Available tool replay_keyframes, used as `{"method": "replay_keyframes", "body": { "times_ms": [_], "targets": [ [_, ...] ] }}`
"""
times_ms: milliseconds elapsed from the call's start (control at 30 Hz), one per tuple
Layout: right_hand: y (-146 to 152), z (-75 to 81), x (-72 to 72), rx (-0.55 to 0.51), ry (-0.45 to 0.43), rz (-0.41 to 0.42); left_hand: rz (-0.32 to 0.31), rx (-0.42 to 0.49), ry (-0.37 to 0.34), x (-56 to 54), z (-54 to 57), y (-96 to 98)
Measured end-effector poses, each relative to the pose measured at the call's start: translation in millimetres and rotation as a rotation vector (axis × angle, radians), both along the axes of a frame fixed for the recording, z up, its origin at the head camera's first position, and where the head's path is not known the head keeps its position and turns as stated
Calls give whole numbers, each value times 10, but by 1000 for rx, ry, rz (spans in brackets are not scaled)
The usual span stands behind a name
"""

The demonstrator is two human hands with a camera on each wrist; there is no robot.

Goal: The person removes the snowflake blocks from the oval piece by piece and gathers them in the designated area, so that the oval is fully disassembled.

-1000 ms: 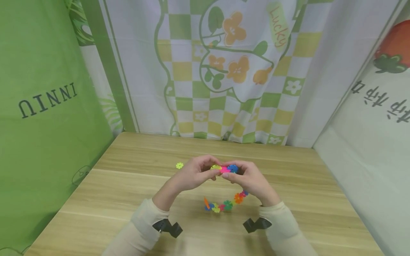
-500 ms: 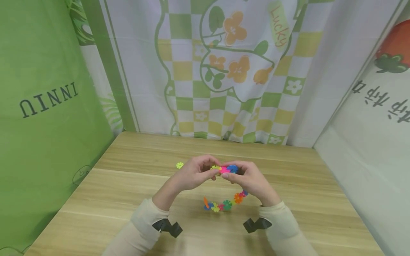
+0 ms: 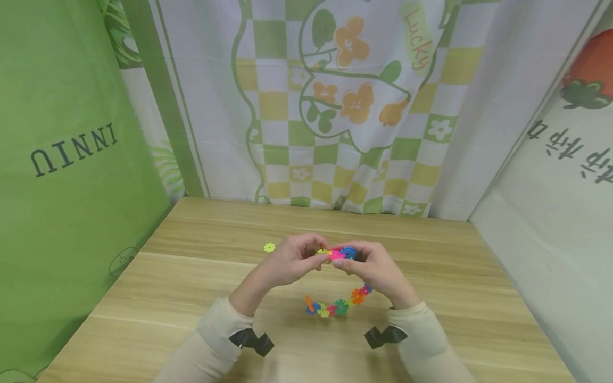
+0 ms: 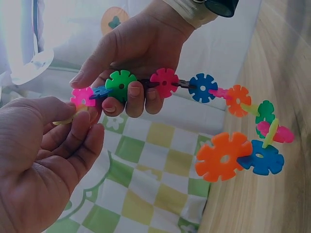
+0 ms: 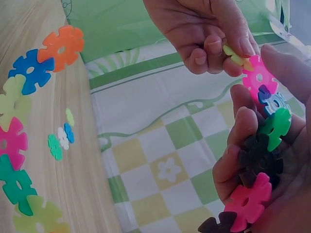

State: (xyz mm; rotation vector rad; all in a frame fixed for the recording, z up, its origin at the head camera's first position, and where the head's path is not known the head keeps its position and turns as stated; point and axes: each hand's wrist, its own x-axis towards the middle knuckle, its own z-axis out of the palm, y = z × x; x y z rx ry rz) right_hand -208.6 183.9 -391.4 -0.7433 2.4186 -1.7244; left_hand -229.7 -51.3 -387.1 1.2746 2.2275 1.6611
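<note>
In the head view my left hand and right hand meet above the table. Thumb and fingers of the left pinch a yellow snowflake disc, which meets the pink disc at the end of a chain. The right hand holds that chain, its thumb close to the pink disc and its fingers curled behind a green disc and its neighbours. From the right hand the chain hangs in a curve through a blue disc to a large orange disc at its free end.
A loose yellow disc lies on the wooden table, left of the hands. The right wrist view also shows loose green, white and blue discs there. A patterned curtain hangs behind the table.
</note>
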Motion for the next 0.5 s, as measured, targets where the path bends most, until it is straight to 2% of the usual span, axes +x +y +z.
{"method": "replay_keyframes", "body": {
  "times_ms": [267, 433, 500],
  "targets": [
    [5, -8, -7, 2, -7, -2, 27, -13, -1, 14, 6, 16],
    [6, -15, -14, 4, -8, -8, 28, 3, 24, 2, -8, 11],
    [7, -16, -13, 5, -9, -16, 52, 23, 30, -17, -25, -3]
  ]
}}
